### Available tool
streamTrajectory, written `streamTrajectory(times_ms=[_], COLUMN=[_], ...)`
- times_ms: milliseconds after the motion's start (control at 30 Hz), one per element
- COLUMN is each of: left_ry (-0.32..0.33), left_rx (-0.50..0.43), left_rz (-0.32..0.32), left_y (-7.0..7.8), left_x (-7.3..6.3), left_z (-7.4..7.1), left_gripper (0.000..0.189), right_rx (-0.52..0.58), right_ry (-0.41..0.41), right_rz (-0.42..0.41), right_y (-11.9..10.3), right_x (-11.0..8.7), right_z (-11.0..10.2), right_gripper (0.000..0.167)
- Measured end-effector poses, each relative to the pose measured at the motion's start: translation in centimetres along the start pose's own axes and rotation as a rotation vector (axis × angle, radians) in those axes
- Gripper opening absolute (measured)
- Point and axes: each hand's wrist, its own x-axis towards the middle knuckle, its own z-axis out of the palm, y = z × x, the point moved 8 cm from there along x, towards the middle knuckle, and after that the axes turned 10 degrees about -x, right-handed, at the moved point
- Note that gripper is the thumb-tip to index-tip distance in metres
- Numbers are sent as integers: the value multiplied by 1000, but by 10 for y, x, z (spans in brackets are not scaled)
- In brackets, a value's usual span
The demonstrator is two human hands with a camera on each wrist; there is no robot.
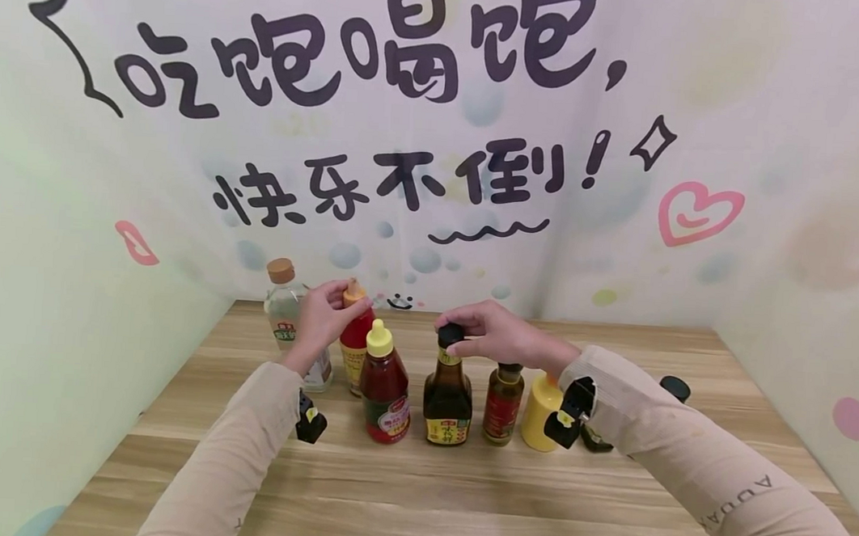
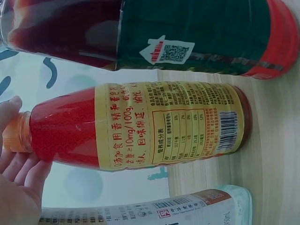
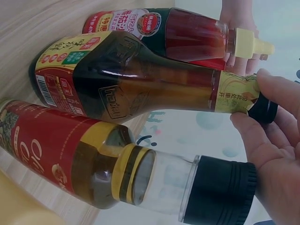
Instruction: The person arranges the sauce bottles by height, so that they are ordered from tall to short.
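My left hand (image 1: 322,317) grips a red sauce bottle (image 1: 357,339) by its orange cap (image 2: 16,133); the yellow back label faces the left wrist view. In front of it stands a chili sauce squeeze bottle (image 1: 384,399) with a yellow nozzle cap. My right hand (image 1: 508,335) pinches the neck and black cap of a dark soy sauce bottle (image 1: 447,402), fingers and thumb on opposite sides in the right wrist view. Both held bottles stand upright, apparently on the table. Close by the right hand is a small olive oil bottle (image 3: 61,154) with a black cap.
A clear bottle (image 1: 282,305) with a brown cap stands at the left. Rightward are a yellow bottle (image 1: 540,411) and a dark-capped bottle (image 1: 674,388), mostly behind the right forearm. The wooden table (image 1: 388,501) meets a printed backdrop (image 1: 436,139) behind the bottles.
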Motion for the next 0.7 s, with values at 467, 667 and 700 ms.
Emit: streamTrajectory(times_ms=[467, 667, 700], left_ry=[-33, -68, -73], left_rx=[-3, 1, -4], left_rz=[-20, -33, -38], left_y=[4, 5, 4], left_x=[-3, -3, -2], left_z=[3, 4, 5], left_gripper=[49, 48, 48], right_rx=[-4, 3, 5], right_ry=[2, 4, 4], right_rz=[3, 2, 4], right_y=[-1, 0, 0], right_x=[-1, 0, 0], right_z=[0, -1, -1], right_gripper=[33, 33, 32])
